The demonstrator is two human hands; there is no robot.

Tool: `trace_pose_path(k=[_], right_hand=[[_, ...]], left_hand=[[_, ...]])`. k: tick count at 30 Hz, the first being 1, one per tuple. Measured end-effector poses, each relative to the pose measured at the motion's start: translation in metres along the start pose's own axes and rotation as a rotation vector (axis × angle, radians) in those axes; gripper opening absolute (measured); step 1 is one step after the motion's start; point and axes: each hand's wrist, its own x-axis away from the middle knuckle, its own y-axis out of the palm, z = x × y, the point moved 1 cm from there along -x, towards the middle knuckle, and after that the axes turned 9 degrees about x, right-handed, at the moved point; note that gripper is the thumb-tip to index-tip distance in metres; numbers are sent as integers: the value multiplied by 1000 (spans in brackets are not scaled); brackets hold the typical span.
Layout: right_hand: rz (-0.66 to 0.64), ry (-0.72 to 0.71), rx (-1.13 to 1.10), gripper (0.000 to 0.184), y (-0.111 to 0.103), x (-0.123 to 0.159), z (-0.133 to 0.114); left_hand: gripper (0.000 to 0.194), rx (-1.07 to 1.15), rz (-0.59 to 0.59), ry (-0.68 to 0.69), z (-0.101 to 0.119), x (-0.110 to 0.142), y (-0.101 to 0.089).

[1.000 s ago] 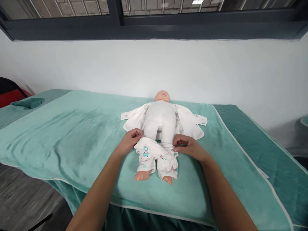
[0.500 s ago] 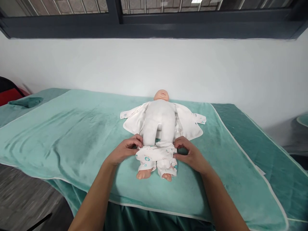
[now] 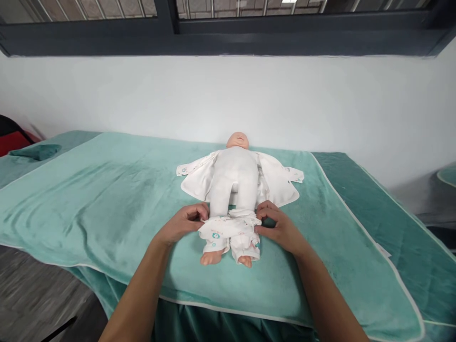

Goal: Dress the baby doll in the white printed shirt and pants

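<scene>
A baby doll [image 3: 235, 178] lies on its back on a teal towel [image 3: 107, 199], head toward the wall. A white printed jacket [image 3: 278, 183] is spread open under its torso. Small white printed trousers [image 3: 231, 232] are bunched low on its legs, with both bare feet sticking out. My left hand [image 3: 183, 223] pinches the left side of the trousers' waistband. My right hand [image 3: 280, 225] pinches the right side. Both hands are closed on the cloth.
The towel covers a table with a darker teal cover [image 3: 384, 204] showing at the right. A folded teal cloth [image 3: 35, 152] lies at the far left beside something red [image 3: 14, 141]. A white wall rises behind, with a dark window frame [image 3: 228, 33] above it.
Both hands have drawn the trousers' waistband a little down the doll's legs toward me, bunching the cloth shorter. The doll has stayed in place.
</scene>
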Motion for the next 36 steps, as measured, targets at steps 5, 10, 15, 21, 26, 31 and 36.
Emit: trace_pose_path(k=[5,10,15,21,26,31,36], right_hand=[[75,-73,-55,12,2,-3,2],[235,35,-214,22,9,-13,11],[365,227,-26,19,16,-20,11],[514,182,273,12,23,-26,7],[698,135,467,9,18,-32,9],[917,281,299,14,8,-43,18],[375,258,-83,28,17,-43,12]], left_hand=[[8,-23,8,-3,2,-1,3],[10,-80,193,171,2,-16,7],[10,-200,472,350,-1,-40,12],[16,-345,664,498,-8,-70,13],[18,-298,770,516,-15,-88,6],[14,-81,915,520,-17,-90,-5],[22,39,649,371,-11,-90,-2]])
